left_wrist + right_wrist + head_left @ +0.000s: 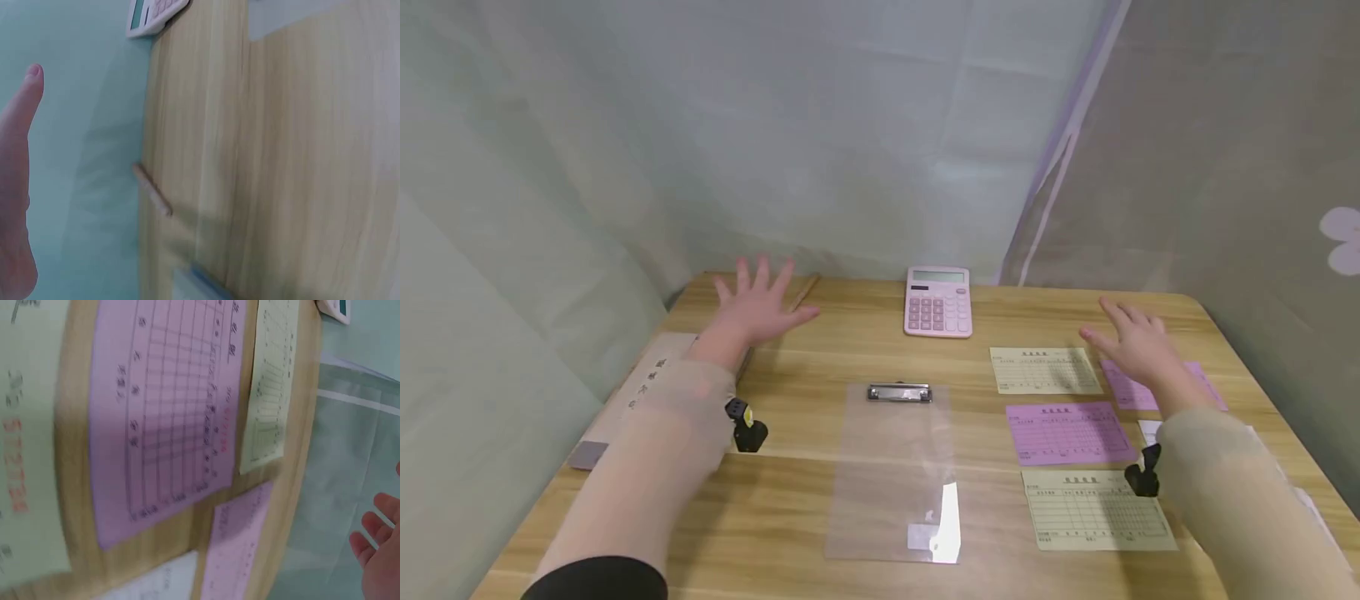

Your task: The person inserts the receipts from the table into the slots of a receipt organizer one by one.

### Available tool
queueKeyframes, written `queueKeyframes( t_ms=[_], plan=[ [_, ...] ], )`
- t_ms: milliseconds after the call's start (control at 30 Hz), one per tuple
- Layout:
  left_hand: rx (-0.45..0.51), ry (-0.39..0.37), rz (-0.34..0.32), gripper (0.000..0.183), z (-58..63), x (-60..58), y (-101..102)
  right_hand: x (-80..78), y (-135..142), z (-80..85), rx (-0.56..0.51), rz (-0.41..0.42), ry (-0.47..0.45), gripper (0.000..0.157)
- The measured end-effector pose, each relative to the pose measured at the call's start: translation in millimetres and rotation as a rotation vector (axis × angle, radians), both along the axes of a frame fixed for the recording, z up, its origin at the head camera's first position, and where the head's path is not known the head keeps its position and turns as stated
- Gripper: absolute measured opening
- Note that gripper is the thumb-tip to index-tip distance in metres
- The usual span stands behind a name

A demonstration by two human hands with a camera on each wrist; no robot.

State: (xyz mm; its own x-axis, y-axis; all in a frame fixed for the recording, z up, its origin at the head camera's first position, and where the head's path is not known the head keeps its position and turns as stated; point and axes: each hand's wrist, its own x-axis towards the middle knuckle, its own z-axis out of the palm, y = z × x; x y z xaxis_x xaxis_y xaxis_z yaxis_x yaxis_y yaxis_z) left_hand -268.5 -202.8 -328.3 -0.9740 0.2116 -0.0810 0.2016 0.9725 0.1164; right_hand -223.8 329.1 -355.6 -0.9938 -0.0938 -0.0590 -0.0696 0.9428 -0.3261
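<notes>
With its fingers spread wide, my left hand (752, 308) hovers above the table's back left, near a thin wooden stick (805, 292) and a pale book with a dark corner (640, 383). It holds nothing. My right hand (1138, 346) is held over the right side, fingers extended and nothing in them. Below it lie a purple form (1206, 385) and a yellow form (1045, 371). Nearer the front are another purple form (1067, 433) and another yellow one (1097, 512). A clear clipboard (891, 467) with a metal clip lies in the middle.
A pink calculator (937, 302) stands at the back middle of the wooden table (790, 500). White forms (1150, 431) lie partly hidden under my right forearm. Hanging cloth (850, 150) encloses the table's back and sides.
</notes>
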Motion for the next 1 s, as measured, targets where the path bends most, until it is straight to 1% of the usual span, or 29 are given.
queueKeyframes(
  t_ms=[100,200,300,433,533,633,733,867,1000],
  plan=[
    [0.020,-0.001,-0.009,0.097,-5.4,-0.4,8,0.9,-1,-7.0,-0.059,-0.011,0.022,0.085],
    [0.028,0.001,-0.020,0.097,-13.4,-1.4,16,1.9,-1,-14.3,-0.100,-0.020,0.012,0.088],
    [0.035,0.011,-0.033,0.098,-22.4,-0.7,24,3.1,0,-21.1,-0.135,-0.012,0.007,0.088],
    [0.070,0.029,-0.065,0.096,-34.9,5.3,36,6.1,0,-27.3,-0.180,0.002,-0.026,0.085],
    [0.107,0.046,-0.092,0.096,-47.4,10.2,42,8.7,0,-31.4,-0.213,-0.004,-0.066,0.082],
    [0.182,0.053,-0.107,0.098,-60.4,14.5,47,12.0,-1,-34.6,-0.232,-0.014,-0.093,0.081],
    [0.258,0.044,-0.102,0.098,-73.1,17.2,52,14.6,-2,-37.8,-0.237,-0.014,-0.114,0.081],
    [0.354,0.031,-0.093,0.093,-89.4,20.6,57,16.3,-1,-43.9,-0.265,-0.004,-0.143,0.081],
    [0.503,0.003,-0.121,0.089,-102.2,28.6,64,17.8,-1,-49.4,-0.291,-0.012,-0.157,0.083]
  ],
)
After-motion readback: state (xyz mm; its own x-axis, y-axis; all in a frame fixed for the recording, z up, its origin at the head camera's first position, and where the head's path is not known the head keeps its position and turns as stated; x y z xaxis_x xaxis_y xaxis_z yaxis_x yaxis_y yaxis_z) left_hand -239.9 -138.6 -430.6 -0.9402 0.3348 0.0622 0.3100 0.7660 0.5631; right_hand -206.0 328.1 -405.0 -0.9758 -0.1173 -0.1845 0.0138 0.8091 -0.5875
